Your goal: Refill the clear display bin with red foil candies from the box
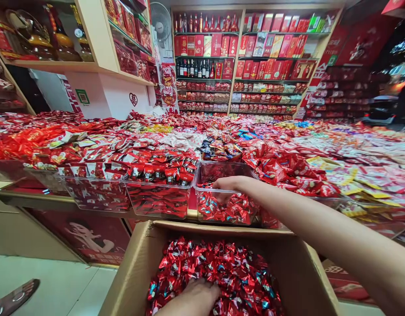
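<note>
Foil-wrapped candies [235, 267], red with dark and blue patches, fill the lower part of an open cardboard box [130, 263] in front of me. My left hand [197, 293] is dug into them, its fingertips hidden among the wrappers. Over the near rim of a clear plastic bin [218, 164] reaches my right hand [226, 188]. Its fingers point downward, loosely apart, close to similar red candies [229, 210] lying low in that bin. I see nothing held in the right hand, though its fingertips are blurred behind the plastic.
A bin of red and black packets [159, 197] stands left of the right hand's bin. Red packets [288, 171] heap up to its right. Wrapped sweets spread across the counter behind. Shelves [237, 57] with bottles and boxes line the back. A foot [16, 296] shows at lower left.
</note>
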Demonstrator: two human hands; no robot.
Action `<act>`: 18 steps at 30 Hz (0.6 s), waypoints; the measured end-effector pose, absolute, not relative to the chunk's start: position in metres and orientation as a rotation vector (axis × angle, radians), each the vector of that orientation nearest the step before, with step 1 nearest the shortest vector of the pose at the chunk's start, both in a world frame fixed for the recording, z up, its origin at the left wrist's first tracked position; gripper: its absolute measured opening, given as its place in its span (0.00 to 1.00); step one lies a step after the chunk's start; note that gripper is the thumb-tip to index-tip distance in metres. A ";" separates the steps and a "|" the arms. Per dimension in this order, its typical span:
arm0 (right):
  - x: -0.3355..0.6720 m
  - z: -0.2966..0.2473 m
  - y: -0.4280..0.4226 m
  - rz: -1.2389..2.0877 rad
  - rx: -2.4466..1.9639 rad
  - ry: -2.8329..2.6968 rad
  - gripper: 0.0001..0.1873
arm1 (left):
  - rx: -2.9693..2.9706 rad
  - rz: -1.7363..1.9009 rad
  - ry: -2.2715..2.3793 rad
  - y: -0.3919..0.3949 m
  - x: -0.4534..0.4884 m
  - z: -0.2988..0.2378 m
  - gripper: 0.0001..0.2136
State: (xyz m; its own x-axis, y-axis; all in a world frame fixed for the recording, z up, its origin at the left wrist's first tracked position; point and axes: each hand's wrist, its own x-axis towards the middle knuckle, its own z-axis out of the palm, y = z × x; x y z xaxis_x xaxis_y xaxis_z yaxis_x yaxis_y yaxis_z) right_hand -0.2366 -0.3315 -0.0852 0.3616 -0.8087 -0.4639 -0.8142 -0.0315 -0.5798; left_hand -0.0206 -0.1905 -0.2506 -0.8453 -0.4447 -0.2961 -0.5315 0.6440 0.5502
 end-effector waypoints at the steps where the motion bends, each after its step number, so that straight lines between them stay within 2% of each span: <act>1: -0.236 -0.084 -0.330 -0.013 -1.810 1.400 0.14 | -0.809 0.958 2.727 -0.190 -0.021 -0.253 0.21; 10: -0.228 -0.071 -0.322 -0.079 -1.841 1.256 0.18 | -0.754 0.966 2.796 -0.181 -0.024 -0.233 0.20; 14: -0.228 -0.068 -0.319 -0.032 -1.801 1.100 0.17 | -0.724 1.035 2.769 -0.182 -0.025 -0.224 0.23; 18: -0.225 -0.066 -0.315 0.044 -1.758 1.018 0.17 | -0.698 0.999 2.782 -0.183 -0.026 -0.238 0.19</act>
